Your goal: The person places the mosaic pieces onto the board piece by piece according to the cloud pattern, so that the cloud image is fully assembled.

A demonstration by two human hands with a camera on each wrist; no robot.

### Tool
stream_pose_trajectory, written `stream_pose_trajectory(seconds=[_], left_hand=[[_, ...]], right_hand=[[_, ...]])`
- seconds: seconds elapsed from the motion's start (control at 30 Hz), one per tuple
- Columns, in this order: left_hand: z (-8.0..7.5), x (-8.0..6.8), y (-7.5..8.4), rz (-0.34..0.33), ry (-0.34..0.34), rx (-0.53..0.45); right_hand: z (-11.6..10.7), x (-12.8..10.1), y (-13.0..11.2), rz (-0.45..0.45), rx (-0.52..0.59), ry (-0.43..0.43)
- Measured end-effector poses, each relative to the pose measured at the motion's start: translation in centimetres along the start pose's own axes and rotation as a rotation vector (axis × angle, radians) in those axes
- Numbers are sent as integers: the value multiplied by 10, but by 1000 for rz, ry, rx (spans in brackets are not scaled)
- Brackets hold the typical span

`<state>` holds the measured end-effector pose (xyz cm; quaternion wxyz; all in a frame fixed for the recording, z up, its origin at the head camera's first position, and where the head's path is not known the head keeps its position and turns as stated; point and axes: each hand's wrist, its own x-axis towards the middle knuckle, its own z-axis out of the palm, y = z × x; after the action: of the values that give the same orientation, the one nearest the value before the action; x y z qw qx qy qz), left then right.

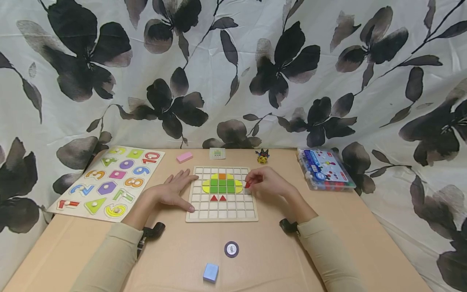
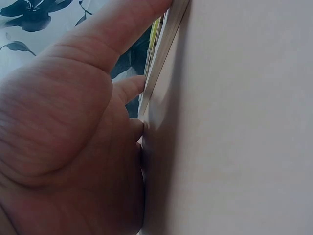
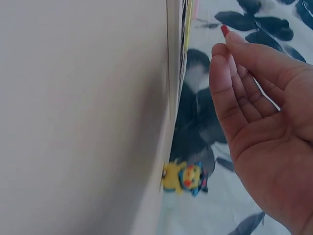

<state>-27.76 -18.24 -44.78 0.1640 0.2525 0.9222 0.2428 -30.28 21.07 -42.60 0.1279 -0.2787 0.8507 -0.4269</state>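
A wooden grid board (image 1: 221, 217) lies in the middle of the table, with yellow, green and orange tiles and two red triangles (image 1: 218, 198) set in it. My left hand (image 1: 174, 190) rests flat on the table, fingers straight and touching the board's left edge (image 2: 161, 58). My right hand (image 1: 263, 183) hovers at the board's right edge and pinches a small red piece (image 1: 248, 185) at its fingertips; the red piece's tip (image 3: 224, 30) shows in the right wrist view.
A number puzzle board (image 1: 108, 182) lies at the left. Behind the grid are a pink block (image 1: 184, 157), a small card (image 1: 217, 153) and a yellow toy figure (image 1: 262, 156). A clear box of pieces (image 1: 324, 169) stands right. Near me lie a round disc (image 1: 231, 249) and a blue block (image 1: 211, 272).
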Motion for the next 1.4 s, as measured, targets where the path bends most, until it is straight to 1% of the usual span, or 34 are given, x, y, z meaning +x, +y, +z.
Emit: stream_pose_trajectory(seconds=[0.1,0.2,0.33,0.67,0.8,0.9,1.2,1.4], left_hand=[[1,1,-1,1,2,8],[2,2,-2,-4,3,10],[2,2,-2,-9,4,14],[-1,3,-3,-5,-3,2],[-2,3,-4,-3,-4,5],[-3,3,-4,-3,-2,11],[-3,4,-4,-1,5,15],[-2,1,-3,31,18,-5]], right_hand=[[7,8,-6,-10,-22,-45],[14,15,-12,-38,-81,-94],[23,22,-18,-66,-151,-138],[38,34,-32,-13,-173,-237],[40,34,-33,24,-181,-247],[41,34,-34,33,-179,-245],[42,32,-35,28,-178,-242],[42,30,-33,20,-196,-233]])
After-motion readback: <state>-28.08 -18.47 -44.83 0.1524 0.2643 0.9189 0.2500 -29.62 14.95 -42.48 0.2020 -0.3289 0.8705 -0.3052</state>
